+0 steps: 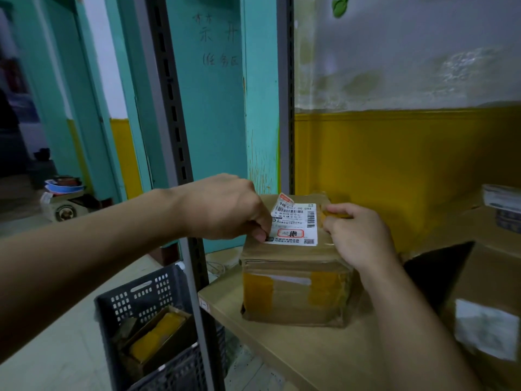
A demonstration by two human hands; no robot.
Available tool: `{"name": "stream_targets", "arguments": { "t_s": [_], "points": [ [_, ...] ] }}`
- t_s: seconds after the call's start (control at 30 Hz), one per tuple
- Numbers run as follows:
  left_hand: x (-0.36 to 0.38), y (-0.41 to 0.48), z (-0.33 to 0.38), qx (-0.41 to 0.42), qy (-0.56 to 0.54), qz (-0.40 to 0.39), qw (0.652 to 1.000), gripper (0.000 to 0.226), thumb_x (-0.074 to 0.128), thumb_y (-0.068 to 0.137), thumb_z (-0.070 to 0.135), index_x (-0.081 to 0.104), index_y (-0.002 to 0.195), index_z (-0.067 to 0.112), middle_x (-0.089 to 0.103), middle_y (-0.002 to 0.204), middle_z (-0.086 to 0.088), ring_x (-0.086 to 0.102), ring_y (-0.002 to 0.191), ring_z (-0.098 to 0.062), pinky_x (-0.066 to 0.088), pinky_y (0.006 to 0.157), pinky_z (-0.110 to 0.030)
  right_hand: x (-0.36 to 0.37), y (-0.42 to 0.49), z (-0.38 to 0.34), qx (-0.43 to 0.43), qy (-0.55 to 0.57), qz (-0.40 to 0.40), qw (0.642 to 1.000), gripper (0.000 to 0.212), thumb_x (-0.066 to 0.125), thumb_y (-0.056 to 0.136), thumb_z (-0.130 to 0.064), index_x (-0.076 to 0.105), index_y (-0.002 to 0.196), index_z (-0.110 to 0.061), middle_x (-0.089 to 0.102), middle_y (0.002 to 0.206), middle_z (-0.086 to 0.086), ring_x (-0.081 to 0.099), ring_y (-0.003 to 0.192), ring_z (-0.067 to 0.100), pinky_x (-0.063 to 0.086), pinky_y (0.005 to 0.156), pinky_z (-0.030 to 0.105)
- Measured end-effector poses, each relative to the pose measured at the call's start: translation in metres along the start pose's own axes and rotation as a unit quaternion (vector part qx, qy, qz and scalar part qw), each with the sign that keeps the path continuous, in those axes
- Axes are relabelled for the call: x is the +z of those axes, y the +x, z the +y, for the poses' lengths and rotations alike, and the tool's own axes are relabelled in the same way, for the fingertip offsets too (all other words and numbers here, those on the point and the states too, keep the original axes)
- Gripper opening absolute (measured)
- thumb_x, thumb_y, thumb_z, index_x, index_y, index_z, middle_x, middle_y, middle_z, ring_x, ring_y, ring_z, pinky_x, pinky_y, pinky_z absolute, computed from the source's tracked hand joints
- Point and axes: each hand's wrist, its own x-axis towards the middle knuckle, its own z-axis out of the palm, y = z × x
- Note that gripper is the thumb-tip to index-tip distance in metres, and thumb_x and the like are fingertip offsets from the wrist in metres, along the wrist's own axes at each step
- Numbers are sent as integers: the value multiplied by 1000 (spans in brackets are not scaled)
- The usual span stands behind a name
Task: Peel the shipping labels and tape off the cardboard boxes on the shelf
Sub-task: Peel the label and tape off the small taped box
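On the shelf, close to its front edge, stands the cardboard box, and everything else is placed from that box. To the right of the box lies a larger carton with a white label of its own. To the left of the box and lower down, a dark plastic crate on the floor holds another taped carton.

The box looks small and light, so a sharp upward pull could drag it towards the shelf edge or tip it if the bracing on its right side gives way. The shipping label on top of the box is thin paper on soft, creased card. Pulled fast or steeply, it would probably tear, leave patches behind or strip the card's skin.

The box is brown and crumpled under glossy clear wrap, with two bands of yellow tape on its front face. The label is white with barcodes and a red-framed stamp, and a small tab curls up at its far left corner.

The left grip has its fingers curled and pinches the label's near left corner. The right grip curls over the top right edge of the box, fingertips on a yellow strip. I cannot tell whether it pinches that strip or only steadies the box
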Motion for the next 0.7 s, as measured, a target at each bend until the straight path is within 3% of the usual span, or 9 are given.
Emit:
{"name": "stream_targets", "arguments": {
  "t_s": [0.2, 0.27, 0.37, 0.47, 0.57, 0.7],
  "points": [
    [8, -6, 3, 15, -6, 63, 998, 25, 56, 92, 34, 76, 104, 27, 76, 97, 11, 73, 82, -9, 57, 61, -25, -1, 0, -1, -23, -53, 26, 998, 33, 66, 86, -27, 67, 118, -26, 49, 68, -21, 46, 60, -1, 38, 54, 20],
    [12, -7, 3, 13, -1, 62, 998, 22, 57, 93, 32, 75, 103, 26, 76, 96, 9, 73, 82, -9, 57, 61, -25, -1, -2, -3, -39, -77, 44, 995, 34, 63, 88, -26, 65, 121, -25, 51, 72, -16, 48, 64, 6, 38, 62, 26],
    [17, -9, 3, 9, 8, 76, 997, 18, 58, 95, 29, 73, 103, 25, 76, 94, 8, 72, 80, -10, 56, 59, -29, -2, -6, -8, -57, -115, 69, 989, 33, 58, 91, -28, 64, 124, -24, 66, 101, -2, 50, 84, 15, 37, 66, 25],
    [22, -10, 4, -7, 12, 80, 997, 16, 58, 96, 28, 73, 101, 25, 75, 91, 7, 71, 79, -12, 56, 59, -31, -1, -10, -10, -93, -157, 88, 979, 32, 55, 93, -33, 64, 123, -26, 63, 121, 1, 55, 103, 21, 36, 71, 25],
    [25, -13, 6, -19, 10, 88, 996, 21, 52, 96, 29, 72, 99, 23, 73, 87, 5, 70, 76, -14, 54, 58, -32, 0, -15, -13, -148, -179, 80, 969, 30, 53, 93, -31, 65, 120, -27, 60, 121, -3, 51, 103, 16, 31, 76, 23],
    [28, -15, 9, -5, 17, 105, 994, 41, 33, 97, 36, 71, 96, 21, 71, 84, 5, 68, 72, -13, 53, 56, -32, 3, -23, -14, -229, -171, 48, 957, 25, 57, 92, -26, 70, 113, -25, 66, 115, -7, 59, 102, 14, 44, 80, 24]
  ]
}}
